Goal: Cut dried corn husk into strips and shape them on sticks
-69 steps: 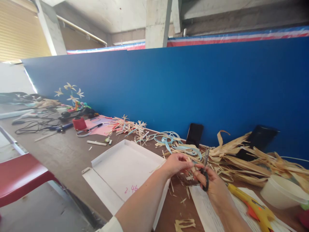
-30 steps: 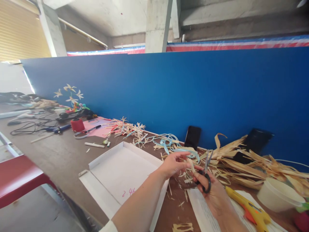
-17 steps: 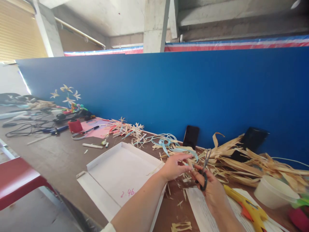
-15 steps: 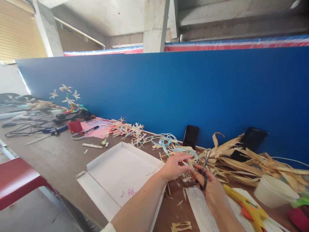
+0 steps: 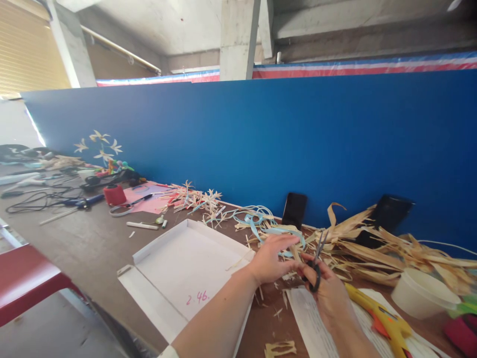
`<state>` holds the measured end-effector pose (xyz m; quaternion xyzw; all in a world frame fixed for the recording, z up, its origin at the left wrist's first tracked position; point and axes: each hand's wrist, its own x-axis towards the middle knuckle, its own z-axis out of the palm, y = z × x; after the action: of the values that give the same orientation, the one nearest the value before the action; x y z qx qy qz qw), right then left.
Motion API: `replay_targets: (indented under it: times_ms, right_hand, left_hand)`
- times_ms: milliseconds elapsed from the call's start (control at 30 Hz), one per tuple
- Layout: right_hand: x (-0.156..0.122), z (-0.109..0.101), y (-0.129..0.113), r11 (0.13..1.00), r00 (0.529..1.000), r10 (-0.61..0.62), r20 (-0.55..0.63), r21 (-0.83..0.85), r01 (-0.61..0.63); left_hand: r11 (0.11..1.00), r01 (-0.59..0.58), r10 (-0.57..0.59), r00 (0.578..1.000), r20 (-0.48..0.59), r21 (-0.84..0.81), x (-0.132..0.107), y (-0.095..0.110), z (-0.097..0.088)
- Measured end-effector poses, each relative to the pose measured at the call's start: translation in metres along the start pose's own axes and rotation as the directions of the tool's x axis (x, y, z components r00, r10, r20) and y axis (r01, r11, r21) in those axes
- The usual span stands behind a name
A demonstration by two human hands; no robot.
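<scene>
My right hand (image 5: 330,293) is closed around a pair of scissors (image 5: 316,279) with black handles, the blades pointing up and away. Beside it, my left hand (image 5: 272,256) pinches a pale strip of dried husk (image 5: 295,252). The fingertips of both hands meet at the strip's lower end, and the fingers partly hide it. The scissor blades stand to the right of the strip, apart from it. Behind the hands lie light blue ribbons (image 5: 255,226) and a heap of dried husks (image 5: 357,243).
A white open box (image 5: 208,248) lies left of my hands. To the right are printed paper (image 5: 307,313), a yellow glue gun (image 5: 387,318) and a white tub (image 5: 425,293). A phone (image 5: 294,210) leans on the blue partition (image 5: 261,139). Husk flowers (image 5: 208,199) lie farther left.
My left thumb has moved down and right, closer to the fingers of my right hand. The scissors have barely shifted. The view has moved slightly.
</scene>
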<state>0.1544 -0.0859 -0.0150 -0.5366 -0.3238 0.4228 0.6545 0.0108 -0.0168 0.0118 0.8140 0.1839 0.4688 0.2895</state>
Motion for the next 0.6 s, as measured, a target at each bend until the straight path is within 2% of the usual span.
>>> replay_targets:
  times_ms: [267,433,600]
  right_hand:
    - [0.0005,-0.0002,-0.0013,1.000,1.000,0.001,-0.016,-0.015,-0.001]
    - [0.0026,-0.0047,0.0020,0.995,0.999,-0.036,-0.026,-0.098,0.033]
    - [0.0005,-0.0054,0.0008,0.991,0.999,-0.011,-0.045,-0.130,0.005]
  left_hand:
    - [1.000,0.020,-0.020,1.000,0.008,0.008,-0.0010,-0.0008,-0.0001]
    - [0.998,0.064,-0.063,0.998,0.015,-0.006,-0.0018,-0.0034,-0.0004]
    - [0.994,0.102,-0.101,0.994,0.031,-0.039,-0.0027,-0.0065,0.0009]
